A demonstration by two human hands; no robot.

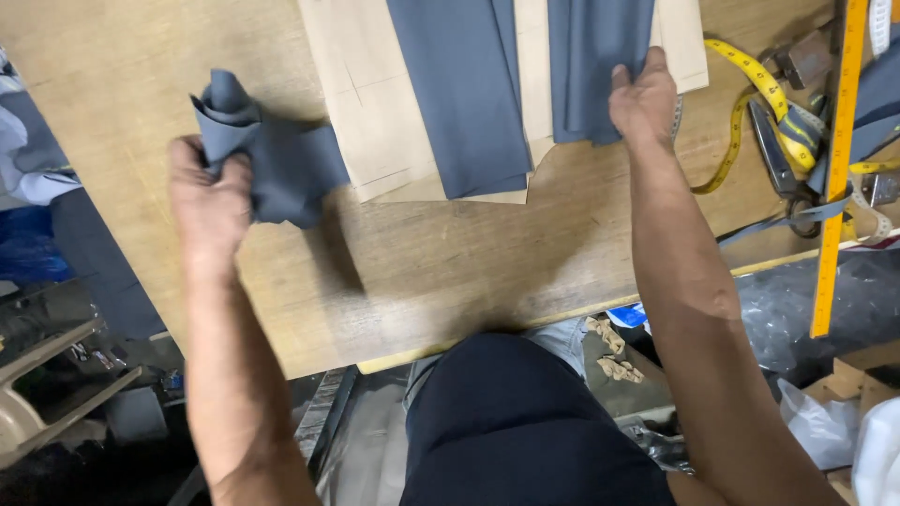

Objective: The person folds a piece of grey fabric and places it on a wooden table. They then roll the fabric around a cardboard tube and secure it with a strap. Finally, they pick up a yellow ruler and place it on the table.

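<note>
My left hand (208,192) grips a crumpled piece of grey-blue cloth (281,159) and holds it just above the wooden table (422,262) at the left. My right hand (645,98) presses down on the lower edge of a flat grey-blue fabric strip (595,56) at the upper right. Another flat strip of the same fabric (464,94) lies between the hands. Both strips rest on pale paper pattern pieces (361,94).
A yellow tape measure (750,80), dark scissors (778,159) and a long orange ruler (837,159) lie at the table's right end. Plastic bags and cardboard sit on the floor at right; a chair frame and clutter are at lower left.
</note>
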